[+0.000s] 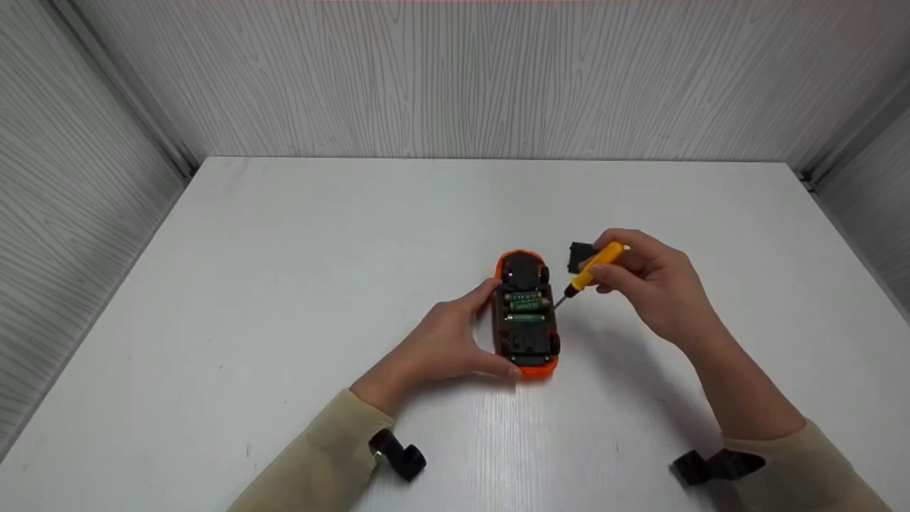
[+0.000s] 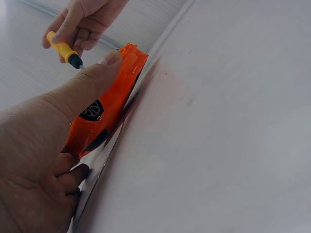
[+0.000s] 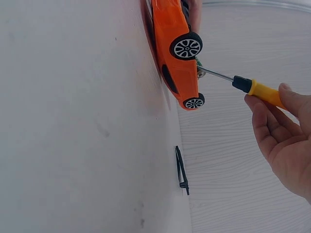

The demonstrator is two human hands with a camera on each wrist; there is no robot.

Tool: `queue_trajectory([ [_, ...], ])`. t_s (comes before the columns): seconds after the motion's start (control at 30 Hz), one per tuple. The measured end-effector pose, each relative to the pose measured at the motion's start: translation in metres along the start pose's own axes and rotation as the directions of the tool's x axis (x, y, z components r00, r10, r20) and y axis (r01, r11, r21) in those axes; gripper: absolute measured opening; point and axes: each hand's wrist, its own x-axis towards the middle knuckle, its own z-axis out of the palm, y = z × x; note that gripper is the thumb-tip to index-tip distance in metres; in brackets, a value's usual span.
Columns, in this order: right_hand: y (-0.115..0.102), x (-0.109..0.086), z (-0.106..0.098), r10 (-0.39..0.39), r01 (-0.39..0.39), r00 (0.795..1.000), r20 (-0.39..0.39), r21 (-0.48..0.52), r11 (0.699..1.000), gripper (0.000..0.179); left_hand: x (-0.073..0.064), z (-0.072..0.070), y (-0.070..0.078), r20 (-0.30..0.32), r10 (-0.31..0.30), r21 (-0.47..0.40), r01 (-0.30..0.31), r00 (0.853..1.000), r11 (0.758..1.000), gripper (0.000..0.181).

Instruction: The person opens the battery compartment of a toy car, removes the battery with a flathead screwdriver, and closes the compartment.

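The head camera looks forward and down from above, farthest back, framing the tabletop and the rear wall at 12 o'clock. The left wrist camera looks low and close along the tabletop, toy car at 10 o'clock. The right wrist camera, equally low, shows it at 1 o'clock. All views share the toy car and screwdriver.

The toy car, batteries inside, lies midway across the surface; right of it, nearer the far edge, lies the cover.
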Motion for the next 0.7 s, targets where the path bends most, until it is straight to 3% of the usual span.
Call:
queue_trajectory([
  [0.43,-0.0040,-0.0020,0.0012,0.025,-0.025,1.000,-0.010,-0.040,0.999,0.022,0.0002,-0.0003,0.0022,0.011,-0.019,0.000,0.019,1.000,1.000,0.129],
  [0.7,-0.0066,-0.0026,0.0036,0.009,-0.010,1.000,-0.003,-0.046,0.999,0.021,0.0002,-0.0009,0.0035,0.006,0.000,0.011,0.000,1.000,1.000,0.129],
])
